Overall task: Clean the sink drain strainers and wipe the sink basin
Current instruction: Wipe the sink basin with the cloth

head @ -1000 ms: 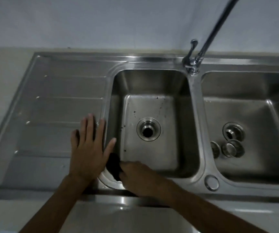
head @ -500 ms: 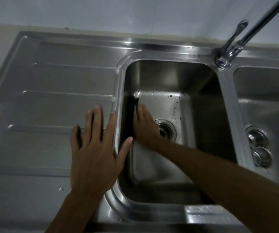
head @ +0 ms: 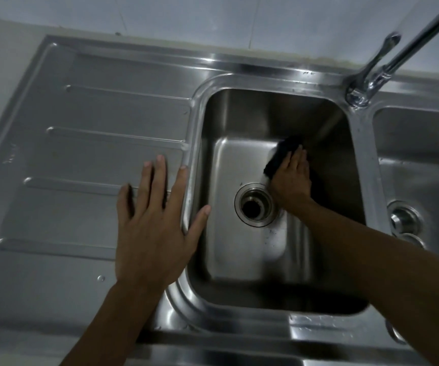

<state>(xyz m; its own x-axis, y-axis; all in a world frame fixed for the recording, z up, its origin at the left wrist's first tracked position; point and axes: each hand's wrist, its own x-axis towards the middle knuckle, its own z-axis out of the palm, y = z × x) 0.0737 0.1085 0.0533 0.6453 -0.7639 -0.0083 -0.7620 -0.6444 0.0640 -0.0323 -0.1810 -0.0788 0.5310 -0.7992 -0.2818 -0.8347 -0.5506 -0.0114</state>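
Across the steel bench (head: 86, 159), a ribbed draining board lies left of the sink basin (head: 239, 249), with a second basin (head: 419, 165) at the right edge. At the left basin's rim the left hand (head: 155, 233) lies flat, fingers spread, holding nothing. Down inside, the right hand (head: 291, 180) presses a dark sponge (head: 281, 157) against the floor beside the open drain (head: 254, 206). Strainers (head: 404, 223) sit in the right basin.

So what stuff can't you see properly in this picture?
Only the head view exists.
- Most of the dark scrubber: the right hand covers it.
- Right basin and its drain parts: cut off by the frame edge and the right forearm.
- Faucet spout end: runs out of frame.
- Left basin's near wall: in dark shadow.
- Drainboard under the left hand: covered.
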